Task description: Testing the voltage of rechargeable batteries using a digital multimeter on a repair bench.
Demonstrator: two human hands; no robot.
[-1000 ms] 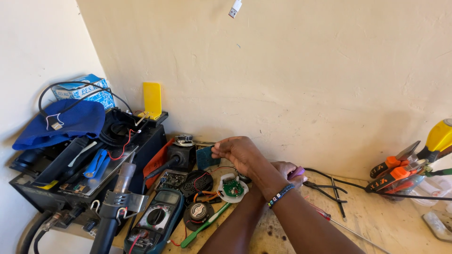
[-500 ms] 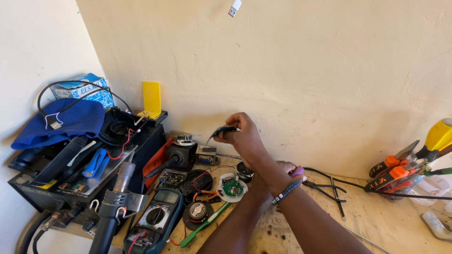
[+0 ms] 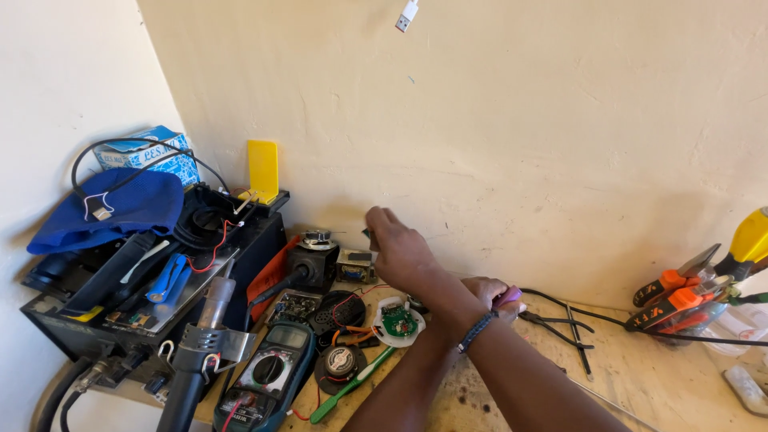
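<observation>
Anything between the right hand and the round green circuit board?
Nothing visible. The right hand is raised by the wall; the round green circuit board lies uncovered just short of it, nearer the camera.

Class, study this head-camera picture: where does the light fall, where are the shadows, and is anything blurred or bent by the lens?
Head view: soft, even light on the wall, no glare; the crossed hands, right hand and left hand, throw only a faint shadow; the black tool box at left sits darker; focus is sharp throughout; the wall corner leans slightly, hinting at wide-angle distortion.
</observation>
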